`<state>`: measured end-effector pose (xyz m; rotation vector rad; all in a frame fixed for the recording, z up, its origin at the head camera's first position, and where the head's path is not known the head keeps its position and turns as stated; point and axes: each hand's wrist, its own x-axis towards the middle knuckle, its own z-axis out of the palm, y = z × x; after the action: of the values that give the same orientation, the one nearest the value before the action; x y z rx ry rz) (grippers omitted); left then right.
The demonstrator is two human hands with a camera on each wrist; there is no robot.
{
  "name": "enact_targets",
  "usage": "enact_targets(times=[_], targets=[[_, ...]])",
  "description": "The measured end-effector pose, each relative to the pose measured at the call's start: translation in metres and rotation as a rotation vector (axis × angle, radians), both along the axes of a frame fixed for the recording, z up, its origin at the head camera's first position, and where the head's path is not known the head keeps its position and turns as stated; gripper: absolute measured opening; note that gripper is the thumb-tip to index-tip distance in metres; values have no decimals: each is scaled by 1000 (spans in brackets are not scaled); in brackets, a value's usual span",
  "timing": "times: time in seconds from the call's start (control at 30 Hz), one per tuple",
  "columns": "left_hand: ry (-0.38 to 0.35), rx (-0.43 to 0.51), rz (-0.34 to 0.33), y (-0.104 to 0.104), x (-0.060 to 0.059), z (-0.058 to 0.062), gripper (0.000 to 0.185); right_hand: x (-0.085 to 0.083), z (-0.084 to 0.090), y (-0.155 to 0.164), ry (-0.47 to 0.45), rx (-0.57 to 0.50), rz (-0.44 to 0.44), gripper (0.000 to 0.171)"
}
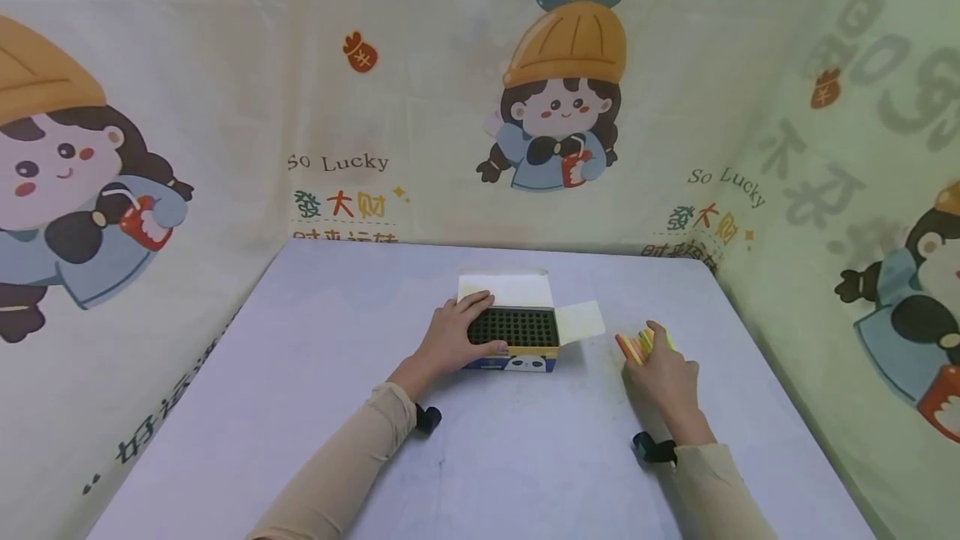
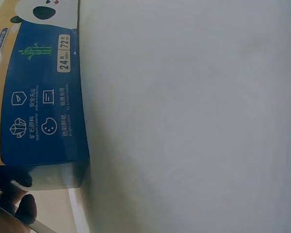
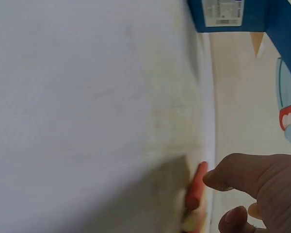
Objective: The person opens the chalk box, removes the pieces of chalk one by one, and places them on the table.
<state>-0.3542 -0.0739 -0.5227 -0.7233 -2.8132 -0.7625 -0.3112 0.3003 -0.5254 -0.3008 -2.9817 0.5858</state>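
On the table stands a blue and yellow chalk box (image 1: 531, 362) with a panda print, its white lid (image 1: 504, 287) folded back. A dark insert (image 1: 517, 327) with rows of round holes fills its top. My left hand (image 1: 459, 333) holds the box's left end, thumb along the front edge and fingers toward the back. To the right of the box, my right hand (image 1: 667, 373) is over several coloured chalk sticks (image 1: 628, 348), its index finger lying across them. In the right wrist view the thumb is close beside a red chalk stick (image 3: 197, 187); the others are mostly hidden.
A white side flap (image 1: 580, 322) sticks out from the box toward the chalk. The pale table (image 1: 480, 457) meets printed cloth walls (image 1: 420, 107) at its back and sides. Each wrist wears a small black camera.
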Motion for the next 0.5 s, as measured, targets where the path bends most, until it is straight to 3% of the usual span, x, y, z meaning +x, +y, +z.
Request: enact_targets(times=[0.13,0.33,0.5], targets=[[-22,-55,-9,-1,-2,4,91,-9,13,-4,75,19,46,76],[-73,-201,-44,-7,-6,19,93,-33,42,-20,191,40,134,58],[17,-346,-47,-19,-19,37,89,-62,59,-26,215,133,234,60]])
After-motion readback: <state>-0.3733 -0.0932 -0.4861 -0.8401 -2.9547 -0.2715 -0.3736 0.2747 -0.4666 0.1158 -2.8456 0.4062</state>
